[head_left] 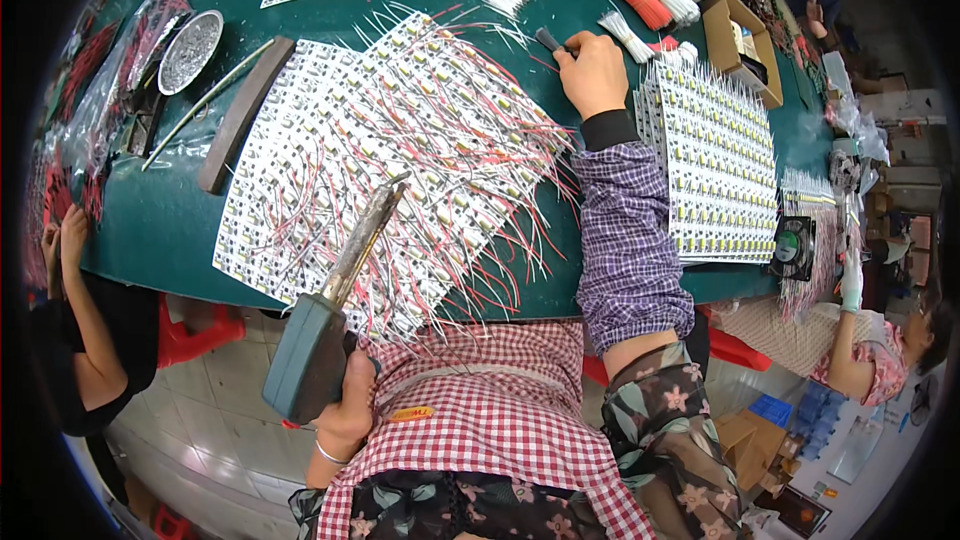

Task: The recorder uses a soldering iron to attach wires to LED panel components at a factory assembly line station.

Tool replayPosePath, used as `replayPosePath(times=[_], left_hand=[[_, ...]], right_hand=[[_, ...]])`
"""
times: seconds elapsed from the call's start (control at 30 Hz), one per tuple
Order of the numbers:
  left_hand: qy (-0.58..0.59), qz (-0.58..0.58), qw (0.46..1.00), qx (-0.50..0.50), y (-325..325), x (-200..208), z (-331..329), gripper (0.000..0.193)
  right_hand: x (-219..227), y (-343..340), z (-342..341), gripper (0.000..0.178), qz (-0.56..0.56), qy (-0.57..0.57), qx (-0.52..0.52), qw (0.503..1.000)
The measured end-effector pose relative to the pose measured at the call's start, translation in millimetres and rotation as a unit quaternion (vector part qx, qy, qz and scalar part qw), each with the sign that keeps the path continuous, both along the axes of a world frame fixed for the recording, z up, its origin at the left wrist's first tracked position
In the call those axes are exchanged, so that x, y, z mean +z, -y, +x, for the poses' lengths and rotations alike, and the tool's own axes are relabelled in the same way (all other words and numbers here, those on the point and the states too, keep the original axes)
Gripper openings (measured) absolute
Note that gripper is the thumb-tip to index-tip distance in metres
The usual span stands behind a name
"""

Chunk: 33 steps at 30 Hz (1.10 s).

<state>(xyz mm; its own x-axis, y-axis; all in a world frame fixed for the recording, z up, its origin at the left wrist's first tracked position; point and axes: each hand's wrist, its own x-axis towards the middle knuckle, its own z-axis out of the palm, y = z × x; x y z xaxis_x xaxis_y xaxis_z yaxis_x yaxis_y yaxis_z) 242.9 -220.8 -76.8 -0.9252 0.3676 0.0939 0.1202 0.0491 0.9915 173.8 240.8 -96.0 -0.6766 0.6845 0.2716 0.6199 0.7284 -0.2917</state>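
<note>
My left hand (349, 402) grips a soldering gun (306, 360) with a dark green body. Its long metal tip slants up over the circuit board panels (255, 230), which lie stacked and turned against each other. Many red and white wires (430, 150) stick out of these panels and cover much of them. Beyond them, at the right, my right hand (594, 75) is closed over the table with thumb and fingers together. A small dark grey piece (546, 38) pokes out at its fingertips; its kind is unclear. A purple checked sleeve covers that forearm.
A second stack of panels (715, 170) stands right of my right arm. White and red wire bundles (643, 3) and a cardboard box (742, 45) lie behind. At left are a dark bar (247, 115) and a round metal dish (191, 52). Other people sit at both sides.
</note>
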Motion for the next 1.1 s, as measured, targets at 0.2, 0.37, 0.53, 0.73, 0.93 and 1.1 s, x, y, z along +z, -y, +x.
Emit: replayPosePath(times=[0.2,0.37,0.53,0.73,0.93,1.1], left_hand=[[0.067,0.057,0.994,0.072,-19.6,25.4,-13.7,0.05],[0.141,0.105,0.975,0.137,-44.6,49.7,-28.5,0.059],[0.161,0.11,0.98,0.05,-90.6,63.6,-41.9,0.044],[0.21,0.147,0.966,-0.037,-129.2,55.0,-43.6,0.048],[0.17,0.085,0.981,-0.04,-136.3,52.2,-39.3,0.046],[0.154,0.097,0.983,-0.031,-140.5,51.4,-37.9,0.044]], right_hand=[[24.6,23.7,10.8,0.013,-0.098,-0.184,0.044,0.977],[79.0,110.7,41.3,0.016,-0.5,-0.376,0.105,0.773],[68.1,164.3,75.9,0.024,-0.719,-0.386,0.141,0.561],[66.3,199.7,94.7,0.026,-0.721,-0.386,0.107,0.566],[69.4,210.0,102.0,0.026,-0.655,-0.431,0.086,0.615],[68.9,211.2,103.6,0.024,-0.642,-0.443,0.076,0.622]])
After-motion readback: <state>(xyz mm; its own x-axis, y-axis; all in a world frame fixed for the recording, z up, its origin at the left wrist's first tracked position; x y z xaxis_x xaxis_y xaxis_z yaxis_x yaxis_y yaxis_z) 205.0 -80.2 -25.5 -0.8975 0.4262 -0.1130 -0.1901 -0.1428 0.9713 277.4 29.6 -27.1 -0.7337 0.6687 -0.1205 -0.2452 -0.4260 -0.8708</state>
